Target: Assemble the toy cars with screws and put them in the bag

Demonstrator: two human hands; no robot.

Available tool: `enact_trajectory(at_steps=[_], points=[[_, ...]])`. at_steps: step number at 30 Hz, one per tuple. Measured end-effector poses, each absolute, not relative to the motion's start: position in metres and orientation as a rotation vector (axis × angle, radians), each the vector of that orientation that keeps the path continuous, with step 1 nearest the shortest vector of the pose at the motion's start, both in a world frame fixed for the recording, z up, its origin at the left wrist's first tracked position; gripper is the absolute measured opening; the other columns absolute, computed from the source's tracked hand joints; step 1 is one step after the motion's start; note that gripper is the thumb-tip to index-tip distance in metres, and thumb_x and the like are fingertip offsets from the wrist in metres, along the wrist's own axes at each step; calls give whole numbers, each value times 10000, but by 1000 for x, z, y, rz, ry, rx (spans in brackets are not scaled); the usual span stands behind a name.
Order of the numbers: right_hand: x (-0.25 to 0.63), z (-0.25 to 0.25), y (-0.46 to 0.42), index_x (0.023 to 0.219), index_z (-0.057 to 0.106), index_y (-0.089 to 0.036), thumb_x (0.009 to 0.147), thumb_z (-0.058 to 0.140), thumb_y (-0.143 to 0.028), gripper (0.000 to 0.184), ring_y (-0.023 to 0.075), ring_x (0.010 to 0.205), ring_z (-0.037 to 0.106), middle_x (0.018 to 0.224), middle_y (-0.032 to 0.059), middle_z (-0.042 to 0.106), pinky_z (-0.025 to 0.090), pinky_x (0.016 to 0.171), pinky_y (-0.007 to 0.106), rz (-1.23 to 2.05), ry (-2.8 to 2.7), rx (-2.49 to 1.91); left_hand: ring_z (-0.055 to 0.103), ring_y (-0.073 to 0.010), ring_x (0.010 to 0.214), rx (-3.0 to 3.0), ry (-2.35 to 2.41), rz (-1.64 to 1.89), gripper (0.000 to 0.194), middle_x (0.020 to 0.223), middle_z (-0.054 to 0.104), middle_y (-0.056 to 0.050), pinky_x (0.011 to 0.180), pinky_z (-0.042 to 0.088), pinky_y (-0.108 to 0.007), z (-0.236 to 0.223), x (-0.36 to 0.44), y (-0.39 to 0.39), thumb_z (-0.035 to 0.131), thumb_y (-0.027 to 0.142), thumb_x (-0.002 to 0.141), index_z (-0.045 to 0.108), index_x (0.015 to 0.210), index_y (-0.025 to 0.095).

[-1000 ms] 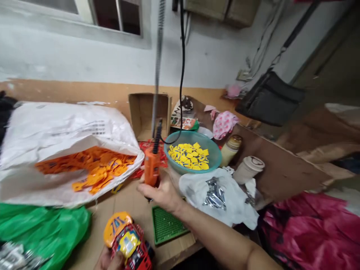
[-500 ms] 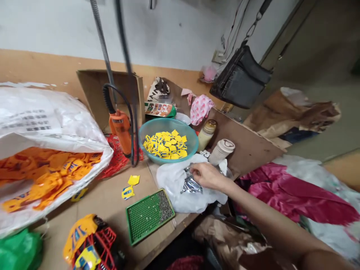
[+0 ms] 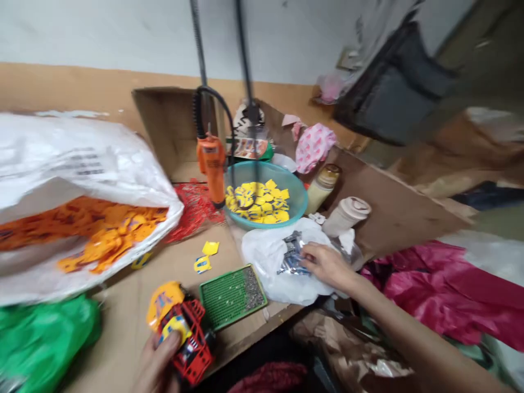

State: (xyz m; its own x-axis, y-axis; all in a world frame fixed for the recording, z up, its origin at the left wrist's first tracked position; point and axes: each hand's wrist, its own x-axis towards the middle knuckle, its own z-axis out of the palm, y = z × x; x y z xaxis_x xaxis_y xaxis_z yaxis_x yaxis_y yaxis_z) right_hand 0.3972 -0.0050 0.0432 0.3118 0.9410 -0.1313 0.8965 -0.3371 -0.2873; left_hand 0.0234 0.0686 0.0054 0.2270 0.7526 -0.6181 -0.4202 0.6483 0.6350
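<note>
While the left hand (image 3: pixel 158 365) is wrapped firmly around a red and yellow toy truck (image 3: pixel 180 333), held low over the near end of a cardboard-topped bench (image 3: pixel 123 333), the right hand (image 3: pixel 327 266) is laid on a heap of silver foil packets (image 3: pixel 292 254). The fingers (image 3: pixel 311 252) are curled over the foil, but whether anything is actually pinched can't be told from this view. The foil sits on a crumpled white plastic bag (image 3: pixel 270 275). Right now it reads as a reach into the foil with the truck held ready, and a proper pinch would be called for to get anything out of there.

Just beside the truck, a green pegboard tray (image 3: pixel 231 297) is dotted with small metal bits, and two small yellow pieces (image 3: pixel 210 248) are lying nearby. Further up, a teal bowl (image 3: pixel 301 210) of yellow cut pieces (image 3: pixel 257 204) is sitting next to an orange electric screwdriver (image 3: pixel 212 164) hung on a cord. An open white sack (image 3: pixel 82 153) of orange pieces is lying to the left, and a cardboard box (image 3: pixel 164 125) is set against the wall.
</note>
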Motion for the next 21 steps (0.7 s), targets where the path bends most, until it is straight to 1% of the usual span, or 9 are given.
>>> enact_trajectory(at_steps=[3,5,7,8,10,13,15,18,21], points=[[396,52,-9,841,628,-199,908,528,-310,163,248,808,658,879,91,688,493,752,356,346,-1643,-2217,769,-288,736,390,995,905,631,854,804,-95,694,657,-367,6,28,69,978,322,544,704,1082,135],[382,58,-5,890,621,-220,917,553,-426,219,209,608,627,692,27,653,496,595,311,487,-1467,-2037,750,-237,701,402,955,956,544,893,801,-111,681,641,-331,5,29,72,956,305,588,715,1038,118],[353,63,3,922,644,-224,907,594,-447,229,191,512,604,591,-4,624,487,507,282,738,-1348,-1847,734,-212,698,406,924,976,527,918,795,-119,680,628,-317,6,28,74,948,289,598,718,1039,114],[334,65,7,911,671,-221,905,611,-419,207,188,525,619,610,5,640,501,513,278,829,-1347,-1733,731,-211,711,404,915,980,532,921,792,-121,689,623,-316,7,27,75,949,284,592,718,1039,112],[292,68,19,876,732,-223,908,612,-328,163,185,619,663,778,48,691,534,564,281,907,-1447,-1484,727,-212,743,411,910,993,537,921,786,-121,711,614,-314,10,25,76,951,279,583,713,1033,106],[240,70,38,920,756,-245,905,580,-178,189,215,879,690,930,66,708,557,779,320,909,-1649,-1253,707,-194,728,463,921,1045,520,903,776,-105,689,594,-293,15,20,74,942,270,599,696,1030,112],[218,69,50,946,737,-234,878,582,-128,200,220,953,674,985,71,700,533,860,341,937,-1745,-1165,693,-184,712,502,931,1088,520,882,767,-89,675,582,-286,16,15,72,936,264,610,681,1041,121],[197,65,63,854,696,-209,849,616,-127,115,206,900,657,969,68,676,514,817,324,995,-1794,-1088,692,-194,751,526,927,1126,542,910,763,-87,703,576,-294,17,5,70,928,257,622,661,1077,134],[180,56,71,779,640,-206,833,602,-98,127,187,854,633,890,42,640,491,768,301,1000,-1759,-1101,695,-210,793,525,910,1146,550,945,761,-97,735,572,-306,16,-3,67,927,258,619,657,1083,140]])
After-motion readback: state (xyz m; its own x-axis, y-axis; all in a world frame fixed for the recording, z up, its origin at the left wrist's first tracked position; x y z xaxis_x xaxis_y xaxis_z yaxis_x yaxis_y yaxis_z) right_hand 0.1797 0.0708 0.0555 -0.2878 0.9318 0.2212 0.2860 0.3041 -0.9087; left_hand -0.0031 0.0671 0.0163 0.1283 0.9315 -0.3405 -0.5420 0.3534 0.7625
